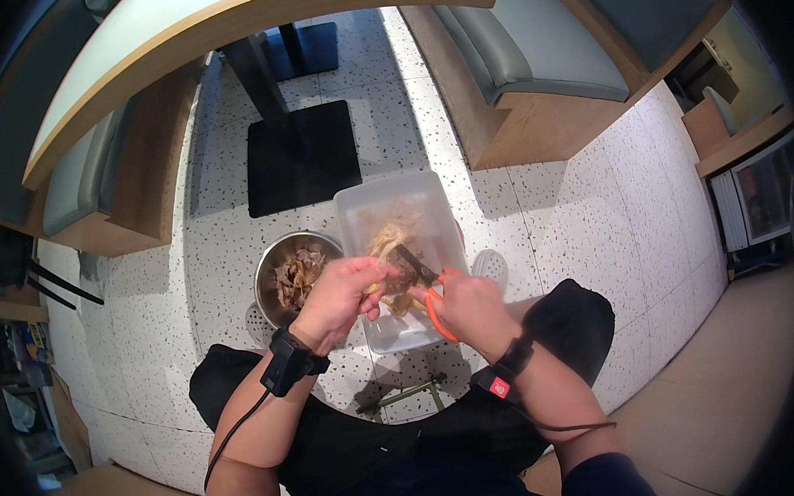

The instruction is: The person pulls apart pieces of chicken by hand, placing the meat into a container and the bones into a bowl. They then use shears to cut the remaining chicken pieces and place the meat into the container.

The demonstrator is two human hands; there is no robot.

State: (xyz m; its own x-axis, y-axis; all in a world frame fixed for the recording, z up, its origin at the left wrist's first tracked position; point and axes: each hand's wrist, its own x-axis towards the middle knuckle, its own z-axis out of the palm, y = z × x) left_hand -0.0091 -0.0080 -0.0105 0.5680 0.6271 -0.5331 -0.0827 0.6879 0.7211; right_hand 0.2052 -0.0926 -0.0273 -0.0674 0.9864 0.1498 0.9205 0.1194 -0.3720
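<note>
Speckled floor (586, 218) lay beneath the plastic tub (446, 204)

Over the plastic tub, the left hand (332, 297) was drawn in narrow, its fingertips pinching a pale yellowish piece (371, 289). The right hand (474, 311) was wrapped around a pair of orange-handled scissors (435, 314), whose dark blades pointed forward and across towards the left fingertips; whether they touched the piece could not be made out. Under both hands, the translucent tub reached out beyond the fingertips and back towards the body. A heap of pale pieces (391, 230) lay in it, mostly just past the fingertips, with some yellower ones below the scissors.

Just left of the left hand, beside the tub, stood a steel bowl (274, 244) holding brown, ragged pieces (294, 277). A black device (290, 362) with a cable was strapped to the left wrist, another (504, 369) to the right. Near the right hand, on its outer side, showed a grey shoe (489, 265) pierced with holes.

Well beyond the hands, a black base plate (302, 186) rested flat under a white table (147, 27), with grey booth seats (530, 49) on either side.
</note>
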